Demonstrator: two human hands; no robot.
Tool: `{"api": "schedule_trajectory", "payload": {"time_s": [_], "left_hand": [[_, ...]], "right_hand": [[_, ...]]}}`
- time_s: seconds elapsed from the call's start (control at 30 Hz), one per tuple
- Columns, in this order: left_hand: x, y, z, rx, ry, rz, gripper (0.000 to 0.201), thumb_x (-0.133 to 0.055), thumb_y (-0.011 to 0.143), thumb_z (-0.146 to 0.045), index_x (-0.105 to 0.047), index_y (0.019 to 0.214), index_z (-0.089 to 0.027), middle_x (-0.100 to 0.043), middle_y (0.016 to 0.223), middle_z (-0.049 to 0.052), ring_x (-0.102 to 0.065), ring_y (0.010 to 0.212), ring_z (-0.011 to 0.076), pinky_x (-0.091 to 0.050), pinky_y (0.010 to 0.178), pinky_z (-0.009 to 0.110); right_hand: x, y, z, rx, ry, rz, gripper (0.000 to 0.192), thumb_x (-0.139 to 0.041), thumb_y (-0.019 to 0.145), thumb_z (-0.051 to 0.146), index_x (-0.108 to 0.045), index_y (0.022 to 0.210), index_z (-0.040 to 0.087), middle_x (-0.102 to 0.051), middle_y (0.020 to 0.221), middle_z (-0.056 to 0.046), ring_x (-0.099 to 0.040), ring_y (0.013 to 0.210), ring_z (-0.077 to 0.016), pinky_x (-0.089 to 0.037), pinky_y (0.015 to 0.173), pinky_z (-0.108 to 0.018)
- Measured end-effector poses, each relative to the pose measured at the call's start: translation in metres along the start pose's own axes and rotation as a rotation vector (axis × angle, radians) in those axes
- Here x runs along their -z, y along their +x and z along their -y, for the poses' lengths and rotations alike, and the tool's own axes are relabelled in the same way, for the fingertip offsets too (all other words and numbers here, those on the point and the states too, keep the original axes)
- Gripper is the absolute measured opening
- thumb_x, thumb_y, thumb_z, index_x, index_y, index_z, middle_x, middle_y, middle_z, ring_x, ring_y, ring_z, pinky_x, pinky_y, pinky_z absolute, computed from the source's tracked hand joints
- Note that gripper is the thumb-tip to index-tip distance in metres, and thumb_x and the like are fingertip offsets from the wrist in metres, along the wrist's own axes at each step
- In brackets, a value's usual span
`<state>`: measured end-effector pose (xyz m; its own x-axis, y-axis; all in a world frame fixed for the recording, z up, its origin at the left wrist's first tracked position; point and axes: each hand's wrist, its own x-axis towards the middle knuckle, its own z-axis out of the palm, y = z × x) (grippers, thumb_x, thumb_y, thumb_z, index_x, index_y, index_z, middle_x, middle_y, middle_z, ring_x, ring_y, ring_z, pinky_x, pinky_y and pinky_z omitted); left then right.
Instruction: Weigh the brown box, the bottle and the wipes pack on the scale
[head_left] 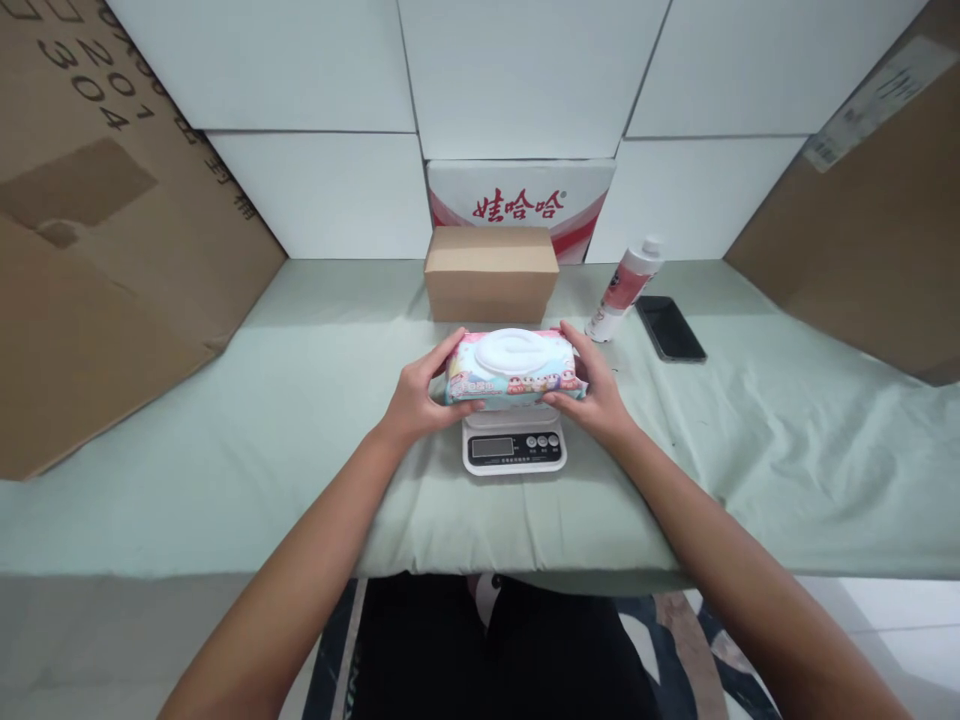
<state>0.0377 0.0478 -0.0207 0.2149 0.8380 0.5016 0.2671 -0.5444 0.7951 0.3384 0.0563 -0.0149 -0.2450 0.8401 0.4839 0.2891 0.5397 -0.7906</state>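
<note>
A colourful pack of wet wipes (514, 366) with a white oval lid lies level between my two hands. My left hand (426, 396) grips its left end, thumb in front and fingers behind. The right end is held the same way by my right hand (592, 392). Directly under the pack is a white digital kitchen scale (514, 462), its display and buttons showing at the front. The pack hides most of the weighing plate, and I cannot tell whether the two touch.
Behind the scale stands a brown cardboard box (491, 290), with a white printed carton (517, 195) at its back. To the right are a white and pink bottle (624, 290) and a black phone (671, 328). Large cardboard panels (112, 250) flank the green cloth (300, 400).
</note>
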Motion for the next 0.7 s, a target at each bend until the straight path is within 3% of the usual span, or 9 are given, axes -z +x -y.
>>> {"api": "schedule_trajectory", "payload": {"time_s": [0.1, 0.2, 0.3, 0.37, 0.43, 0.53, 0.7], "left_hand": [[0.006, 0.004, 0.011, 0.069, -0.189, -0.027, 0.112, -0.071, 0.075, -0.087, -0.042, 0.165, -0.027, -0.053, 0.165, 0.018, -0.058, 0.148, 0.0375, -0.054, 0.119, 0.047], [0.017, 0.011, 0.02, 0.169, -0.014, -0.174, 0.078, -0.063, 0.089, -0.076, -0.059, 0.149, -0.026, -0.065, 0.152, 0.017, -0.066, 0.137, 0.0351, -0.059, 0.11, 0.047], [0.026, 0.016, 0.021, 0.247, 0.492, -0.269, 0.039, -0.07, 0.09, -0.049, -0.071, 0.12, -0.024, -0.073, 0.127, 0.013, -0.069, 0.123, 0.0346, -0.059, 0.104, 0.049], [0.03, 0.018, 0.018, 0.31, 0.799, -0.26, 0.035, -0.07, 0.086, -0.038, -0.068, 0.117, -0.021, -0.069, 0.126, 0.016, -0.063, 0.125, 0.0377, -0.055, 0.107, 0.052], [0.03, 0.019, 0.014, 0.38, 1.005, -0.241, 0.045, -0.07, 0.084, -0.035, -0.063, 0.124, -0.015, -0.063, 0.133, 0.022, -0.057, 0.13, 0.0419, -0.051, 0.109, 0.055], [0.025, 0.02, 0.011, 0.431, 1.122, -0.242, 0.056, -0.069, 0.085, -0.039, -0.057, 0.13, -0.009, -0.057, 0.139, 0.028, -0.054, 0.131, 0.0455, -0.048, 0.109, 0.057], [0.014, 0.021, 0.016, 0.455, 1.123, -0.217, 0.058, -0.061, 0.09, -0.045, -0.055, 0.133, -0.007, -0.054, 0.143, 0.03, -0.052, 0.133, 0.0462, -0.045, 0.111, 0.057]], "right_hand": [[0.005, 0.001, -0.008, -0.05, 0.085, -0.091, 0.098, -0.059, 0.083, 0.088, -0.038, 0.164, 0.035, -0.05, 0.163, -0.014, -0.072, 0.093, -0.0242, -0.062, 0.077, -0.043], [0.013, 0.006, -0.02, -0.133, 0.164, -0.292, 0.081, -0.052, 0.087, 0.084, -0.051, 0.151, 0.033, -0.062, 0.142, -0.01, -0.052, 0.058, -0.0094, -0.046, 0.054, -0.031], [0.019, 0.013, -0.027, -0.276, 0.242, -0.424, 0.058, -0.063, 0.086, 0.072, -0.066, 0.119, 0.026, -0.066, 0.102, -0.002, -0.043, 0.052, -0.0066, -0.033, 0.047, -0.024], [0.02, 0.015, -0.027, -0.35, 0.287, -0.439, 0.047, -0.067, 0.085, 0.067, -0.068, 0.1, 0.023, -0.06, 0.083, 0.002, -0.04, 0.05, -0.0061, -0.028, 0.045, -0.022], [0.021, 0.016, -0.024, -0.376, 0.322, -0.442, 0.044, -0.07, 0.083, 0.065, -0.068, 0.09, 0.021, -0.054, 0.072, 0.004, -0.036, 0.048, -0.0057, -0.026, 0.044, -0.022], [0.021, 0.016, -0.021, -0.378, 0.346, -0.451, 0.045, -0.074, 0.08, 0.065, -0.069, 0.085, 0.021, -0.053, 0.067, 0.004, -0.036, 0.048, -0.0054, -0.024, 0.043, -0.021], [0.022, 0.018, -0.019, -0.392, 0.345, -0.468, 0.043, -0.073, 0.079, 0.063, -0.068, 0.084, 0.021, -0.053, 0.066, 0.003, -0.037, 0.048, -0.006, -0.024, 0.043, -0.022]]}}
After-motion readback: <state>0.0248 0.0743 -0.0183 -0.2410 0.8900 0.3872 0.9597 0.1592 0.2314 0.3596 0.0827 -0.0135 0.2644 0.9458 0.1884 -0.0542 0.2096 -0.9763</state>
